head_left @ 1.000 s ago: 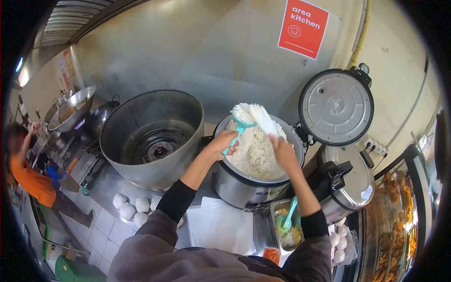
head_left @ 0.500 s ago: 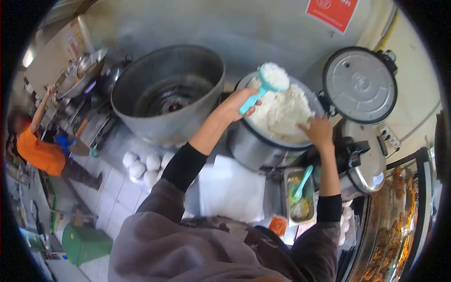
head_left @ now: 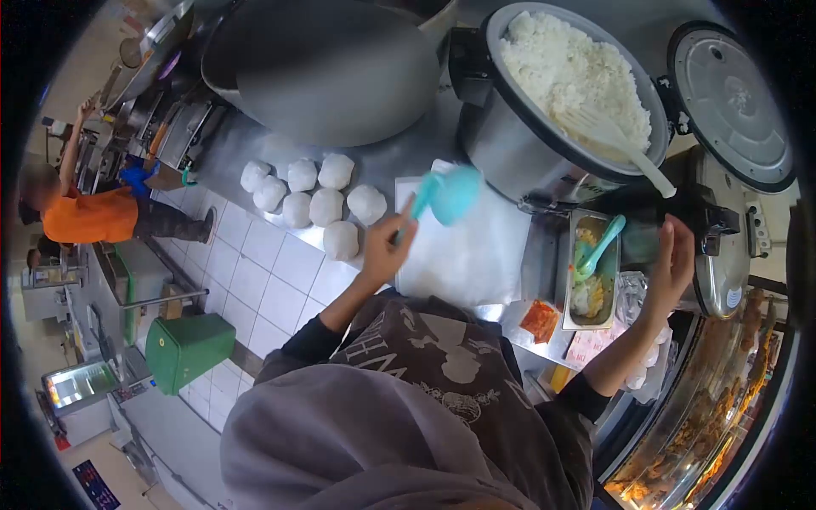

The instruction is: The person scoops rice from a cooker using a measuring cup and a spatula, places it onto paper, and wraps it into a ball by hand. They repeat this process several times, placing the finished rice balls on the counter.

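My left hand (head_left: 388, 244) grips the handle of a turquoise ladle (head_left: 456, 195). The ladle is blurred by motion above a stack of white paper sheets (head_left: 472, 268), its turquoise back showing. My right hand (head_left: 674, 265) is held up with fingers stretched and nothing in them, to the right of a metal food pan (head_left: 591, 319). Beyond it, a white rice paddle (head_left: 620, 144) rests across the rim of a rice cooker (head_left: 518, 144) full of white rice (head_left: 569, 72).
Several round white wrapped bundles (head_left: 326, 206) sit left of the paper, below a large metal pot (head_left: 340, 85). A turquoise spoon (head_left: 601, 246) lies in the pan, near a red packet (head_left: 540, 321). A glass food case (head_left: 693, 408) stands right. A co-worker in orange (head_left: 89, 217) works left.
My left hand has brought the ladle, earlier heaped with rice, from the cooker down over the paper. My right hand has left the cooker and moved right. The view has shifted downward.
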